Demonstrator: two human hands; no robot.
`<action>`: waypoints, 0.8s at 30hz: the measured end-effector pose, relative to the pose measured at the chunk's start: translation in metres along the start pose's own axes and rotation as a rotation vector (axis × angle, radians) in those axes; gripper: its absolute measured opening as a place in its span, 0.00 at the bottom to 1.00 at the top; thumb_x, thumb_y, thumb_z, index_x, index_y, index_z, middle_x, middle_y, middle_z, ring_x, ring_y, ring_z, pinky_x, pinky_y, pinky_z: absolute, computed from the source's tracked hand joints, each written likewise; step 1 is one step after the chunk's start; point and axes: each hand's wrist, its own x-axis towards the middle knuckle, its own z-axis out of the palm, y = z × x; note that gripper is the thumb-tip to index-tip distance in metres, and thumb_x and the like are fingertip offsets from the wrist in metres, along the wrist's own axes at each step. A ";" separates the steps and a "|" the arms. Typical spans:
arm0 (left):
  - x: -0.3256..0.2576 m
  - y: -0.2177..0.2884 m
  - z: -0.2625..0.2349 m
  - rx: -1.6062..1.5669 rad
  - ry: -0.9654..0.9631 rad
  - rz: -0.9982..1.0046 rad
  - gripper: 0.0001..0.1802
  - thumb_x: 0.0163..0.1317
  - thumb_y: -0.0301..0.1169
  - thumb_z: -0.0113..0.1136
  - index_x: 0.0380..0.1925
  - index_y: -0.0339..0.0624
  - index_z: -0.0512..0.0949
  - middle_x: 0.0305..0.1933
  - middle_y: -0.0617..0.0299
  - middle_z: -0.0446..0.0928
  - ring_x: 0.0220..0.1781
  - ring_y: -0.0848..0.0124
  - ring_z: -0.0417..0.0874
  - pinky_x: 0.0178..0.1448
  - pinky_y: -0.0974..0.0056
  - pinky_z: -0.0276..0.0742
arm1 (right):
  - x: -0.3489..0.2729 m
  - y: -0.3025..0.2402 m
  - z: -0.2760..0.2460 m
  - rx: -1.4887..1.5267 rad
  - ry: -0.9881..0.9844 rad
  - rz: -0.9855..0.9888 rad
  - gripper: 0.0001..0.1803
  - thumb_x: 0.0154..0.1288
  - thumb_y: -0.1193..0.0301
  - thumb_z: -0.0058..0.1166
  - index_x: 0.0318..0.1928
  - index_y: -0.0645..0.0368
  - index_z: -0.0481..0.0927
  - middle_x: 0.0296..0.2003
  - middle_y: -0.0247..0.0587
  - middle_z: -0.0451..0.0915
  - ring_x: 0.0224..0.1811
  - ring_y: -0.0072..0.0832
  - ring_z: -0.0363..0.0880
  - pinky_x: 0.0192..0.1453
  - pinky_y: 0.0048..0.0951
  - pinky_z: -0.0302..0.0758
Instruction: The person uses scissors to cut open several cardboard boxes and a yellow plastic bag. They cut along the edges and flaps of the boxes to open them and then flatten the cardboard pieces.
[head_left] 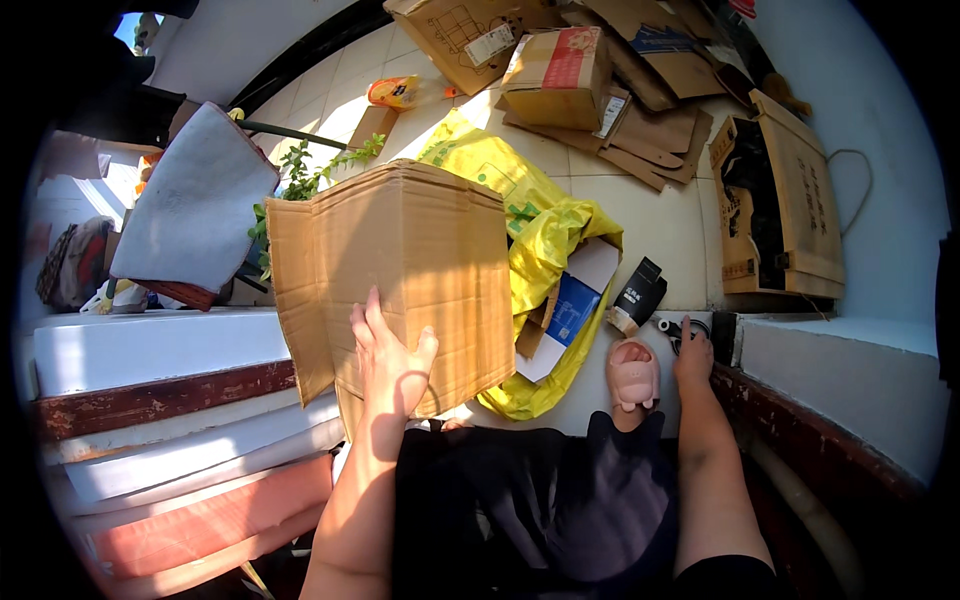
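My left hand (388, 365) rests on a folded brown cardboard box (455, 275), its thumb and fingers spread against the creased panel. The cardboard stands in front of me, just left of a crumpled yellow plastic bag (555, 225). From the bag's mouth shows a blue and white carton (572, 312). Low at the right, my right hand (693, 362) closes on a small black and white object (668, 327), partly covered by the fingers. A small black box (640, 290) lies on the floor beside it, just beyond my foot in a pink slipper (634, 375).
Flattened cardboard (655, 140) and a taped carton (560, 80) lie at the back. A wooden crate (795, 200) stands against the right wall. Leafy green plant stems (300, 175) and a pale cloth (200, 205) are at left, above a white ledge (160, 350). An orange packet (393, 92) lies farther off.
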 end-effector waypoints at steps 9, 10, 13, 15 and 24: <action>-0.003 -0.003 -0.001 0.012 -0.011 -0.011 0.46 0.55 0.43 0.61 0.68 0.41 0.48 0.68 0.31 0.47 0.69 0.38 0.54 0.69 0.46 0.56 | -0.007 -0.008 0.004 0.054 0.045 0.074 0.46 0.50 0.73 0.61 0.70 0.53 0.53 0.55 0.51 0.64 0.57 0.45 0.65 0.59 0.42 0.68; -0.002 -0.002 -0.002 -0.001 -0.030 -0.020 0.46 0.56 0.45 0.61 0.68 0.40 0.48 0.68 0.31 0.47 0.69 0.38 0.53 0.69 0.46 0.56 | -0.005 -0.005 0.013 0.000 0.042 0.067 0.47 0.49 0.72 0.62 0.70 0.53 0.53 0.55 0.49 0.64 0.58 0.44 0.65 0.61 0.42 0.67; 0.002 -0.001 -0.008 -0.005 -0.067 -0.051 0.45 0.58 0.49 0.59 0.67 0.38 0.49 0.68 0.30 0.48 0.70 0.38 0.53 0.69 0.45 0.55 | -0.010 -0.008 -0.005 -0.083 0.013 -0.026 0.50 0.47 0.69 0.65 0.70 0.52 0.52 0.54 0.45 0.66 0.58 0.43 0.65 0.65 0.41 0.63; 0.004 0.001 -0.009 0.029 -0.081 -0.051 0.45 0.59 0.50 0.57 0.67 0.36 0.50 0.67 0.31 0.48 0.70 0.38 0.52 0.69 0.44 0.56 | -0.011 -0.011 -0.017 -0.057 -0.007 -0.110 0.54 0.43 0.66 0.68 0.70 0.52 0.52 0.52 0.46 0.68 0.57 0.43 0.66 0.67 0.40 0.58; 0.023 -0.008 0.003 0.015 0.050 0.097 0.42 0.60 0.44 0.56 0.70 0.48 0.48 0.72 0.37 0.45 0.73 0.38 0.47 0.69 0.35 0.50 | 0.021 0.011 0.020 1.109 -0.191 0.298 0.35 0.55 0.63 0.51 0.65 0.55 0.63 0.30 0.34 0.70 0.33 0.28 0.71 0.41 0.27 0.70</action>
